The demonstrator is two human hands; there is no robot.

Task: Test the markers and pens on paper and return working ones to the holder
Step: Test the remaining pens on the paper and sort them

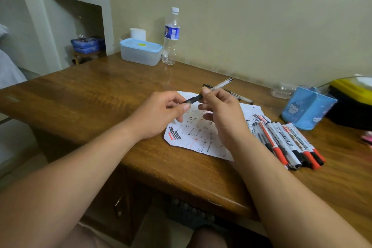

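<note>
Both hands hold one clear gel pen [218, 85] above the scribbled white paper [203, 137]. My right hand [219, 112] grips its barrel, and my left hand [161, 115] pinches its dark lower end between thumb and fingers. Whether a cap sits on that end is hidden. Beyond the paper lie two more pens [235, 94] on the table. A row of several whiteboard markers [289, 143] with red and black caps lies right of the paper. The blue holder [306, 107] with a cat print stands at the right.
A wooden table [100, 90] carries a lidded plastic box [141, 51] and a water bottle [171, 36] at the back by the wall. A yellow-and-black case [352, 94] sits far right behind the holder. Shelves stand at the left.
</note>
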